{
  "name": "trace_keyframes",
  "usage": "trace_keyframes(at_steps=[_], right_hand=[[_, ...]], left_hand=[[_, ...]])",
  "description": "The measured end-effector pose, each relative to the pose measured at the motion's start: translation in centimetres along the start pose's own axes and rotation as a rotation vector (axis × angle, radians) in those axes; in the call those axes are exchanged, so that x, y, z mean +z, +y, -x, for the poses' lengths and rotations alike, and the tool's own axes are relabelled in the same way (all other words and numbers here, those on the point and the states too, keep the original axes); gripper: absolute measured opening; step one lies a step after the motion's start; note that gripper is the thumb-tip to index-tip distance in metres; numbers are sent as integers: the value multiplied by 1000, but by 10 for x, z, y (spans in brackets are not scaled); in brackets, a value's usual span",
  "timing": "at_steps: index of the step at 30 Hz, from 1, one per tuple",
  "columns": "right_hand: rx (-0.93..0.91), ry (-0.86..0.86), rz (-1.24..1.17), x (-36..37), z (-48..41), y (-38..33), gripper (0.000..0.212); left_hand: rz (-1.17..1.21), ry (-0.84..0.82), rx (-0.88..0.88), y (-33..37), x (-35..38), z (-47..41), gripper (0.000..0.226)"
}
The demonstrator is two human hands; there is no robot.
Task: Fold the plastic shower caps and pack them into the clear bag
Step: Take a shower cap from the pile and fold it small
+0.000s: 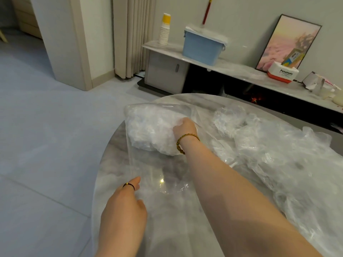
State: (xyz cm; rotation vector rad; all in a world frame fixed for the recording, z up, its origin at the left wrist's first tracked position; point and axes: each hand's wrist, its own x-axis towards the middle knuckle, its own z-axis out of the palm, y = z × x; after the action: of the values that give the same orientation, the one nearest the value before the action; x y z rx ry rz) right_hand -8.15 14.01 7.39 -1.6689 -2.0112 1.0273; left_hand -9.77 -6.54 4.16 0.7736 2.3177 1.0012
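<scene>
Nearest to us, our left hand is holding the near, open end of the clear bag, with the first finger and thumb closing on the plastic; a dark ring is showing on that finger. Our right forearm is reaching across and into the bag. At its far end, our right hand is curling its fingers down into the wad of folded shower caps, gripping it; the fingertips are hiding in the white plastic. A braided bracelet is sitting on that wrist.

The bag is lying flat on the round marble table, its closed end pointing away from us, and the white wad is filling that far end. To the right of the bag, a loose heap of unfolded shower caps is spreading over the table top, touching the bag's side.

Beyond the table, a low shelf is running along the wall. It is carrying a stack of paper cups, a blue bin, a framed picture leaning on the wall, and a white and orange box.
</scene>
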Motion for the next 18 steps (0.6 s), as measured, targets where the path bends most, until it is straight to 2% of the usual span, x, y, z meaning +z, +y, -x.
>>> trace_keyframes(at_steps=[3, 7, 11, 14, 16, 18], right_hand=[[-158, 100, 254, 11, -6, 4, 49], [-338, 91, 644, 15, -5, 5, 70], [-603, 2, 664, 12, 8, 5, 52], [-643, -113, 625, 16, 19, 16, 51], [-647, -187, 745, 22, 19, 26, 58], [-595, -213, 814, 24, 13, 32, 56]], left_hand=[[-34, -4, 10, 0, -1, -2, 54], [-33, 8, 7, 0, 1, -4, 52], [-26, -1, -4, 1, 4, -3, 51], [-35, 20, 14, 1, 3, -2, 52], [-43, 29, 15, 1, 3, -2, 52], [-44, 23, 13, 2, 4, -1, 52]])
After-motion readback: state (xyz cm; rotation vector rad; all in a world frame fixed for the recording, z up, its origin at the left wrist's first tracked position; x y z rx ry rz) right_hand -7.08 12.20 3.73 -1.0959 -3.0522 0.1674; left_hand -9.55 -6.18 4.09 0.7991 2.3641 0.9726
